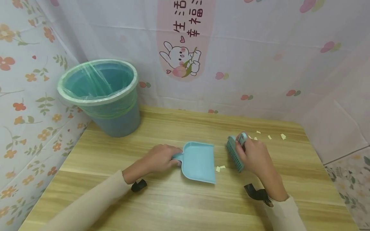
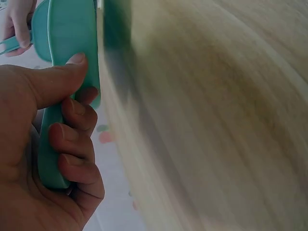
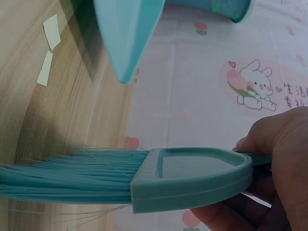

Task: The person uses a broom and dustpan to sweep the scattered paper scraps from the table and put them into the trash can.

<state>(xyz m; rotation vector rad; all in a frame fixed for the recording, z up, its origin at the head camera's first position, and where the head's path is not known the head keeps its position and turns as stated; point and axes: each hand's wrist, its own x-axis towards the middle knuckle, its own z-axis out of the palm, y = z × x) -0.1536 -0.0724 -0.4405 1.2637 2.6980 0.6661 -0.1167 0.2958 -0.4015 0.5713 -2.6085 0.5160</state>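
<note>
My left hand [image 1: 163, 158] grips the handle of a light blue dustpan [image 1: 198, 162], its fingers curled round it in the left wrist view. The pan's straight edge faces right on the wooden table. In my right hand [image 1: 255, 155] is a small hand brush [image 1: 234, 153], held by its handle with the teal bristles [image 3: 72, 175] toward the tabletop. Two pale yellow paper scraps [image 1: 218, 168] lie between the pan's edge and the brush. More paper scraps [image 1: 283, 136] are scattered beyond the right hand, toward the table's back right.
A blue bin [image 1: 121, 118] lined with a thin green bag stands at the table's back left. A printed cloth [image 1: 260, 64] hangs along the back edge, and a floral cloth [image 1: 26, 128] along the left. The wooden table [image 1: 173, 208] extends toward me.
</note>
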